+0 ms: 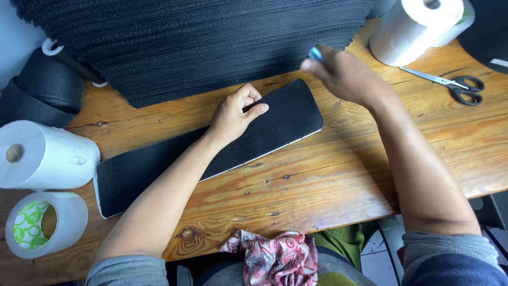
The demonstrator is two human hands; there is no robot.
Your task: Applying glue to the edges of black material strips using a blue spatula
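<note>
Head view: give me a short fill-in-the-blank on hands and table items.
1. The left hand rests on a long black ____ lying on the wooden table.
2. Near the right arm, by the table's edge, lies a pair of ____ with black handles.
3. The right hand pinches a small ____-coloured thing at the foot of the black stack.
4. The two tape rolls by the left elbow are ____ in colour.

Missing words: strip; scissors; blue; white

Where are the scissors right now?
In the head view, the scissors lie flat on the wooden table at the far right, just below the white paper roll and to the right of the right hand, not touching it.
</note>
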